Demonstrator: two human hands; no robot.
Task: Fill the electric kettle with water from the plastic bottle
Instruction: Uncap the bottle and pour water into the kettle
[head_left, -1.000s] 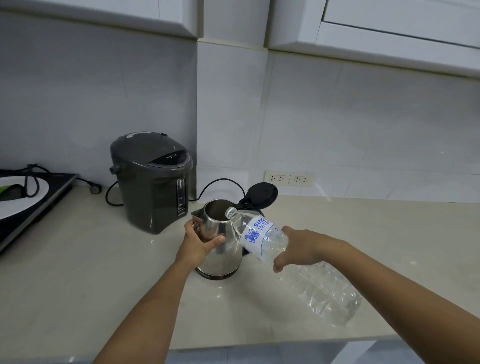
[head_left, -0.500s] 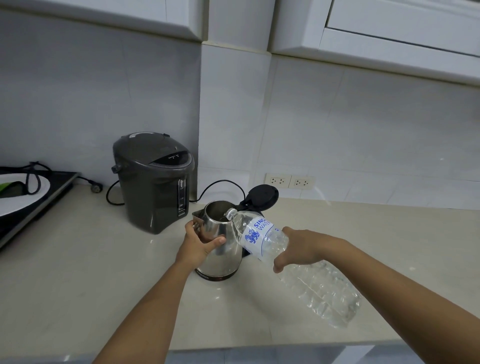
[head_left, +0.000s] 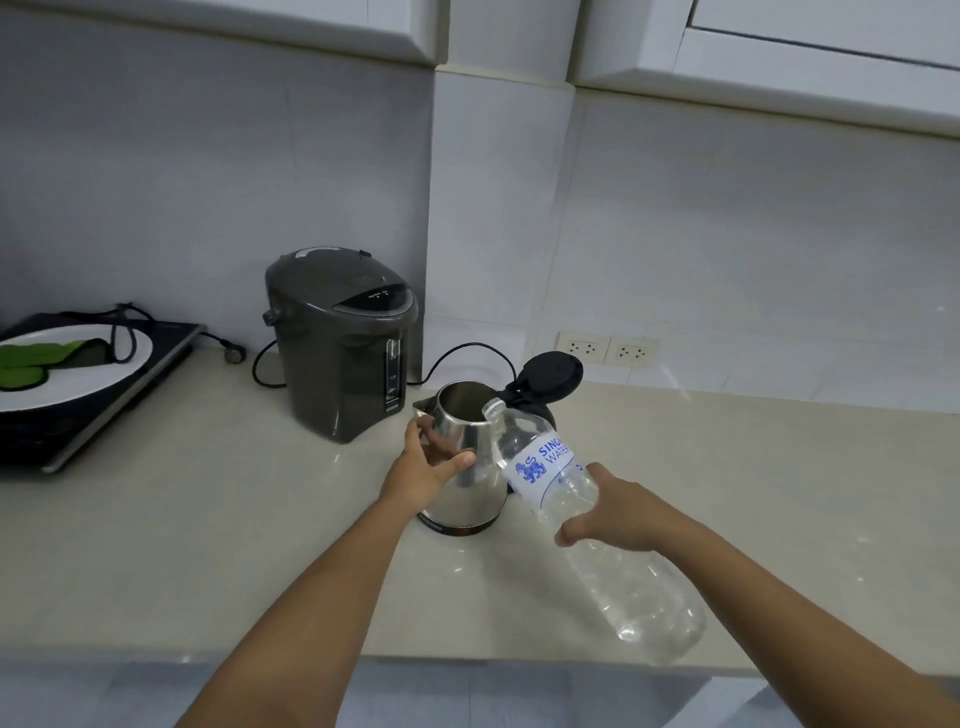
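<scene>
Pour step, centre of frame. Steel electric kettle (head_left: 465, 457) stands on the counter (head_left: 208, 519), its black lid (head_left: 550, 371) flipped up behind the open mouth. Left hand (head_left: 423, 475) wraps the kettle body, thumb across the front and fingers round the left side below the spout, steadying it. Right hand (head_left: 618, 514) closed round the middle of the plastic bottle (head_left: 582, 525), just below the blue label. Bottle tilted, neck up-left at the kettle rim, base down toward lower right of frame. Neck sits at the right edge of the mouth; cannot tell if water is running, no stream visible. Bottle looks mostly clear, level hard to read.

To do it well: get the neck properly over the opening, not on the rim edge, before raising the base. Lift the base slowly so the thin bottle doesn't glug and splash. Don't squeeze, as the walls look soft and would likely buckle. Keep the left hand firm on the kettle so it doesn't slide. Watch the lid hinge, close to the neck. Grey hot-water dispenser (head_left: 340, 343) upper left of kettle, clear of the pour.
</scene>
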